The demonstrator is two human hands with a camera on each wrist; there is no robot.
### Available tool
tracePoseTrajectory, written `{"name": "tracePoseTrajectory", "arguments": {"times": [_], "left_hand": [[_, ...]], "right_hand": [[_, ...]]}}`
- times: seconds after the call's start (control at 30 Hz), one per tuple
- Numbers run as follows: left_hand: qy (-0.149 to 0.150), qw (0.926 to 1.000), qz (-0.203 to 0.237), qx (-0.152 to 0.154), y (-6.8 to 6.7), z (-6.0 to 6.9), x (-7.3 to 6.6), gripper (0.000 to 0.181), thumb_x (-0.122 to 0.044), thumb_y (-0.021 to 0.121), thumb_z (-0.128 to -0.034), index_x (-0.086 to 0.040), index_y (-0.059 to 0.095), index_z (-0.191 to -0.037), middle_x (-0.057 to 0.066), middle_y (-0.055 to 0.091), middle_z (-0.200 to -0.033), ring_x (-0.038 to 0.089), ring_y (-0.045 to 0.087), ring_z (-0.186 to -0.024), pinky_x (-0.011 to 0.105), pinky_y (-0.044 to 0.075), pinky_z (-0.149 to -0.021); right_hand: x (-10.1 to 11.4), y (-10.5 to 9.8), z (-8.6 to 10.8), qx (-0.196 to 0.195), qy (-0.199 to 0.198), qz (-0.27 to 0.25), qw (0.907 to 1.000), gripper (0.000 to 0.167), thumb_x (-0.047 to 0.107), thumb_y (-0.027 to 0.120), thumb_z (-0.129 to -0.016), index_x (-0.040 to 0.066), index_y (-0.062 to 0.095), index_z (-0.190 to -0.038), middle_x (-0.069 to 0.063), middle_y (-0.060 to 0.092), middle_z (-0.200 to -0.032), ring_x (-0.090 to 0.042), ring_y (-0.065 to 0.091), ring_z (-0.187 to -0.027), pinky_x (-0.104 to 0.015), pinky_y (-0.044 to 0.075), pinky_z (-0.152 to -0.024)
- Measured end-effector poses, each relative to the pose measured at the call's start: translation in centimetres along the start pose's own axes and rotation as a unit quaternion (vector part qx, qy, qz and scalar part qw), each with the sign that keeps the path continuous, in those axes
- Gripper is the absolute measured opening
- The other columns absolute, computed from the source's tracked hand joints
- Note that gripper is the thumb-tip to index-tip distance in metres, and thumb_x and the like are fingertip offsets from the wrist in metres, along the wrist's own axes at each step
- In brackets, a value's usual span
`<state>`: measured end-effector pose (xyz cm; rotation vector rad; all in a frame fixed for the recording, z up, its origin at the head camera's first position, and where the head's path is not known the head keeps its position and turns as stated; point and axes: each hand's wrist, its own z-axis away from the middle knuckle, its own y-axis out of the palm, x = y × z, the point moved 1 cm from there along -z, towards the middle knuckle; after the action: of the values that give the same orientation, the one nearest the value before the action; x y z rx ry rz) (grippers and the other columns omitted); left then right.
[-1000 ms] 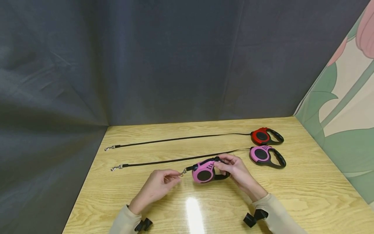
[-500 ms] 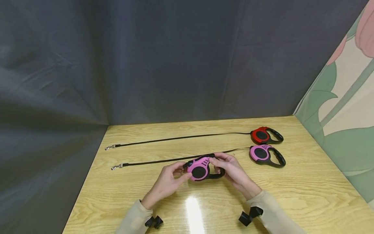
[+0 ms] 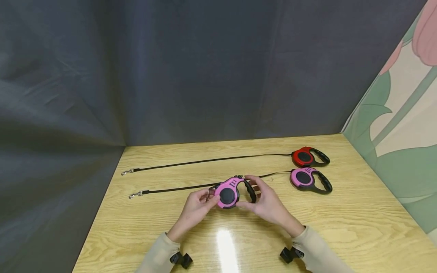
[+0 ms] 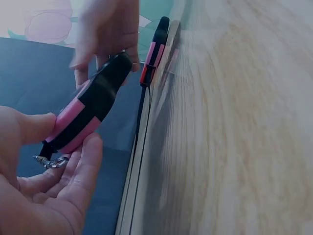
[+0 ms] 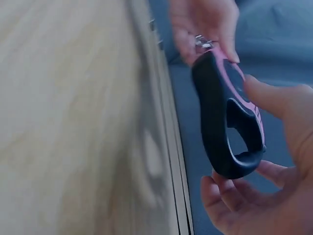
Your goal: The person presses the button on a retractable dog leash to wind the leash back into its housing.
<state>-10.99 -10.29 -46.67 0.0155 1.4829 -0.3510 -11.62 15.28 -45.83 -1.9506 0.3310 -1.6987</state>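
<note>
A pink and black retractable dog leash (image 3: 228, 195) is held above the table between both hands. My left hand (image 3: 197, 208) pinches the round end of its case, thumb on one face and fingers behind. The metal snap hook (image 4: 51, 162) hangs by the left fingers in the left wrist view. At the handle side, my right hand (image 3: 269, 203) spans the leash, its thumb by the case's lower edge. In the right wrist view, the right fingertips (image 5: 222, 188) lie at the end of the black handle loop (image 5: 215, 117).
Behind the hands, a red retractable leash (image 3: 303, 157) and another pink retractable leash (image 3: 302, 177) lie at the right, cords drawn out leftward to metal hooks (image 3: 135, 194). Dark cloth (image 3: 205, 76) rises behind the wooden table (image 3: 341, 223); a flower-patterned panel (image 3: 406, 125) borders the right.
My left hand has gone from pinching the snap hook to holding the case. The held leash has shifted left and turned, its handle now slanting down. The right thumb has moved to the lower edge.
</note>
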Motion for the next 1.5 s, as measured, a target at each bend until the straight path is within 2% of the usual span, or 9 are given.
{"name": "tracePoseTrajectory", "arguments": {"times": [0.13, 0.2, 0.3, 0.4, 0.6, 1.07, 1.23, 1.4, 1.5], "left_hand": [[-0.033, 0.9992, 0.021, 0.008, 0.0, 0.1, 0.6, 0.033, -0.019, 0.072, -0.1031, 0.009, 0.071, -0.122, 0.013, 0.073, -0.102, 0.016, 0.071, -0.090, 0.029, 0.064, -0.081], [-0.040, 0.9992, -0.001, 0.008, 0.1, 0.1, 1.0, 0.033, -0.020, 0.073, -0.1029, 0.007, 0.072, -0.122, 0.013, 0.075, -0.099, 0.013, 0.071, -0.084, 0.026, 0.063, -0.073], [-0.040, 0.9978, -0.052, 0.013, 0.2, 0.2, 1.5, 0.029, -0.024, 0.074, -0.1021, 0.002, 0.077, -0.112, 0.010, 0.076, -0.086, 0.008, 0.063, -0.069, 0.019, 0.050, -0.058], [-0.042, 0.9932, -0.106, 0.024, -0.1, 0.4, 1.7, 0.029, -0.031, 0.074, -0.1018, -0.003, 0.076, -0.093, 0.000, 0.064, -0.065, 0.007, 0.046, -0.056, 0.019, 0.033, -0.050], [-0.052, 0.9812, -0.180, 0.048, -0.7, 0.6, 1.6, 0.044, -0.042, 0.071, -0.1015, -0.018, 0.056, -0.068, -0.012, 0.039, -0.053, 0.007, 0.034, -0.050, 0.021, 0.026, -0.048], [-0.055, 0.9585, -0.273, 0.059, -1.8, 0.3, 1.1, 0.036, -0.050, 0.073, -0.0984, -0.019, 0.080, -0.083, -0.009, 0.056, -0.056, 0.007, 0.045, -0.050, 0.023, 0.036, -0.052], [-0.060, 0.9504, -0.305, 0.011, -3.8, 0.4, 1.0, 0.034, -0.051, 0.074, -0.0974, -0.018, 0.080, -0.088, -0.007, 0.063, -0.066, 0.009, 0.051, -0.056, 0.026, 0.041, -0.056], [-0.050, 0.9445, -0.322, -0.045, -7.5, 0.5, 1.1, 0.026, -0.043, 0.074, -0.1005, -0.018, 0.081, -0.102, -0.005, 0.073, -0.087, 0.009, 0.061, -0.072, 0.029, 0.049, -0.066], [-0.035, 0.9375, -0.340, -0.066, -10.2, 0.6, 1.5, 0.022, -0.039, 0.073, -0.1023, -0.019, 0.081, -0.110, -0.003, 0.077, -0.097, 0.011, 0.067, -0.084, 0.032, 0.053, -0.072]], "right_hand": [[-0.4, 0.4, 0.5, -0.003, -0.045, 0.070, 0.9965, 0.098, 0.026, 0.103, -0.068, 0.007, 0.054, -0.150, -0.013, 0.063, -0.134, -0.023, 0.066, -0.105, -0.033, 0.059, -0.087], [-0.6, 0.6, 0.5, 0.000, -0.053, 0.099, 0.9937, 0.095, 0.026, 0.104, -0.067, 0.004, 0.057, -0.148, -0.013, 0.065, -0.131, -0.021, 0.065, -0.105, -0.035, 0.059, -0.088], [-1.0, 0.8, 0.4, 0.016, -0.043, 0.130, 0.9905, 0.092, 0.030, 0.104, -0.067, 0.004, 0.062, -0.144, -0.009, 0.069, -0.123, -0.015, 0.064, -0.096, -0.033, 0.058, -0.082], [-1.4, 1.1, 0.3, 0.033, -0.033, 0.145, 0.9883, 0.089, 0.036, 0.103, -0.066, 0.004, 0.065, -0.141, -0.006, 0.071, -0.116, -0.012, 0.061, -0.091, -0.031, 0.056, -0.078], [-1.7, 1.3, 0.0, 0.057, -0.020, 0.154, 0.9862, 0.084, 0.040, 0.102, -0.066, 0.007, 0.069, -0.137, -0.003, 0.073, -0.115, -0.011, 0.062, -0.092, -0.032, 0.055, -0.079], [-2.1, 0.9, -0.3, 0.098, -0.009, 0.155, 0.9829, 0.088, 0.049, 0.098, -0.070, 0.006, 0.067, -0.139, -0.003, 0.071, -0.118, -0.016, 0.065, -0.105, -0.041, 0.057, -0.094], [-1.9, -1.6, -0.8, 0.095, 0.025, 0.114, 0.9886, 0.081, 0.047, 0.091, -0.083, 0.002, 0.062, -0.144, -0.007, 0.070, -0.116, -0.015, 0.063, -0.093, -0.031, 0.054, -0.077], [-2.7, -6.1, -1.5, 0.016, 0.027, 0.127, 0.9914, 0.046, 0.030, 0.080, -0.097, 0.000, 0.071, -0.131, -0.007, 0.075, -0.102, -0.014, 0.065, -0.080, -0.025, 0.049, -0.063], [-3.9, -9.0, -1.8, -0.029, 0.021, 0.152, 0.9878, 0.035, 0.024, 0.077, -0.099, 0.000, 0.074, -0.125, -0.009, 0.077, -0.099, -0.016, 0.069, -0.081, -0.027, 0.050, -0.065]]}}
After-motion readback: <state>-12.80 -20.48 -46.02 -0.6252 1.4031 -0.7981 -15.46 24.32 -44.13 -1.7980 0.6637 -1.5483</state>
